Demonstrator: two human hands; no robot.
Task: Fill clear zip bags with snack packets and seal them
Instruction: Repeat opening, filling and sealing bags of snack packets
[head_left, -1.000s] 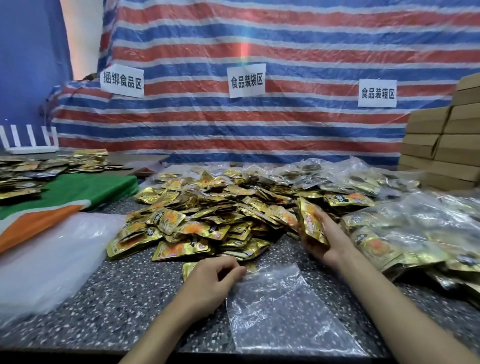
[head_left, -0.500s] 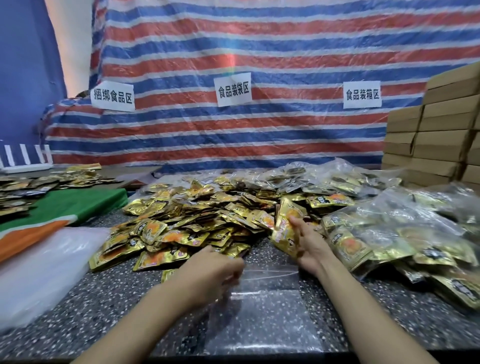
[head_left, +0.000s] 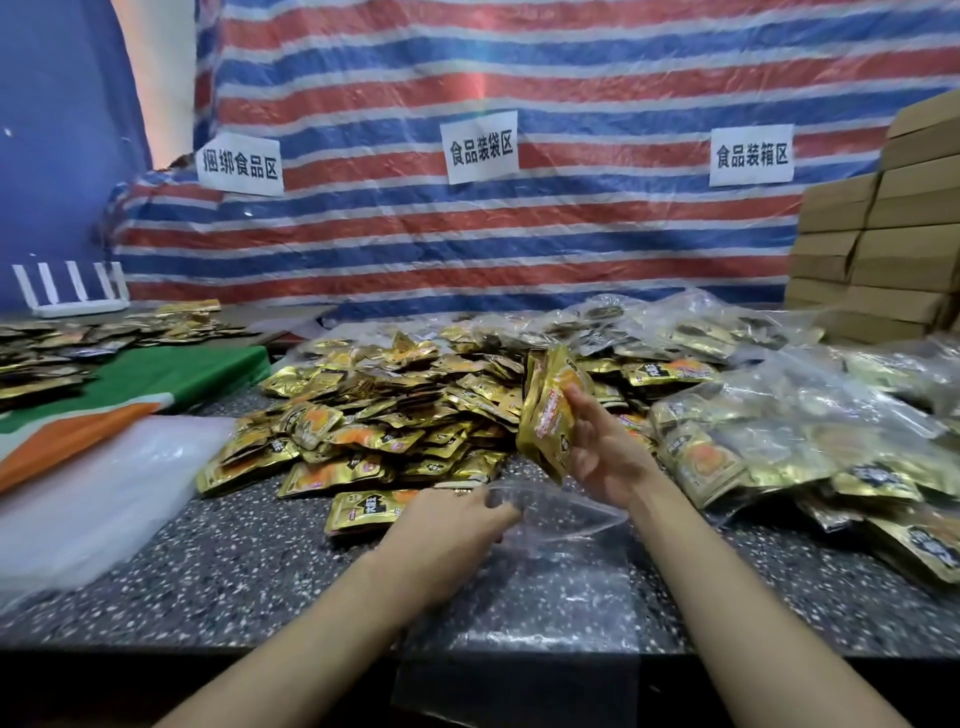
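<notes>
A clear zip bag (head_left: 540, 597) lies on the speckled counter (head_left: 234, 577) in front of me, hanging over the front edge. My left hand (head_left: 447, 535) pinches the bag's top edge and lifts it, so the mouth gapes. My right hand (head_left: 597, 447) grips a small stack of gold snack packets (head_left: 545, 415), held upright just above the bag's mouth. Behind them spreads a large heap of loose gold packets (head_left: 379, 415).
Filled clear bags of packets (head_left: 810, 441) pile up at the right. Flat empty clear bags (head_left: 98, 493) lie at the left on a green and orange cloth (head_left: 156, 374). Cardboard boxes (head_left: 883, 234) stand stacked at the far right, with a striped tarp behind.
My right hand has brought the stack of packets from the heap down to the bag's mouth. My left hand has pulled the bag's top edge up, opening it.
</notes>
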